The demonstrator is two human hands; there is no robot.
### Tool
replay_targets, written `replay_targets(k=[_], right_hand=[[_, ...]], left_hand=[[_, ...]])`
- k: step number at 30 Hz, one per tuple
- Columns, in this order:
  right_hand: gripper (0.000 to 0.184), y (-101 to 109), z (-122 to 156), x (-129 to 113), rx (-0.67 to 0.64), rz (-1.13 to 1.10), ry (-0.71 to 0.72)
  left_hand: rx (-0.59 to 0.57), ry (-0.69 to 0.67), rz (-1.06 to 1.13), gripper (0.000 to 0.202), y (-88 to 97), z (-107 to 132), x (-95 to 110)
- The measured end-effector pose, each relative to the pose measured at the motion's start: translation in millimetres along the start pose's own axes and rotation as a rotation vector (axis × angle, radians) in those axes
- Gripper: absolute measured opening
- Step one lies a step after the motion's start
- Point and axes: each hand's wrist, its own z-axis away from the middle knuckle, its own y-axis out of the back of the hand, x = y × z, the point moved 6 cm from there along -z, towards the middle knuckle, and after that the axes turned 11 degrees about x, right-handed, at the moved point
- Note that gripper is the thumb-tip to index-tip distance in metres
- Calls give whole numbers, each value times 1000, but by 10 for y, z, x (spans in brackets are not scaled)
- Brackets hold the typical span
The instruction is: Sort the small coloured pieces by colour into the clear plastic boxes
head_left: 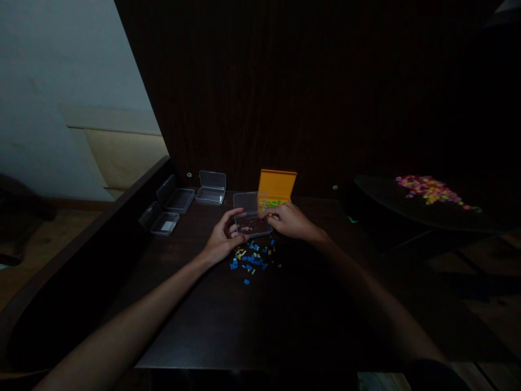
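Note:
My left hand (223,234) is wrapped round the left side of a clear plastic box (260,234), its hinged lid raised. Small dark red pieces (249,224) lie inside that box. Over its right side, my right hand (290,220) has its fingers pinched together; what they hold, if anything, is too small to make out. Just behind stands an orange box (278,183) with its lid up and small green pieces (268,204) in it. Blue and pale yellow toy bricks (254,260) lie loose on the dark table (195,320) in front of the clear box.
Several clear boxes with raised lids, among them one near the panel (210,195) and one with a white label (165,224), stand at the left. A heap of pink and yellow pieces (431,190) lies on a dark surface at the right. A raised wooden edge (89,228) borders the left.

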Motion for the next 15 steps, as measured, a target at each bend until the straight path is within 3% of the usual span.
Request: replay_targets(k=[8,15], right_hand=[[29,84,80,34,77,-137,32],[26,-119,383,216,229,-301,-120]], left_hand=[[69,-38,-11,68,116,-93,15],[108,-86,-49,69,173,-121,13]])
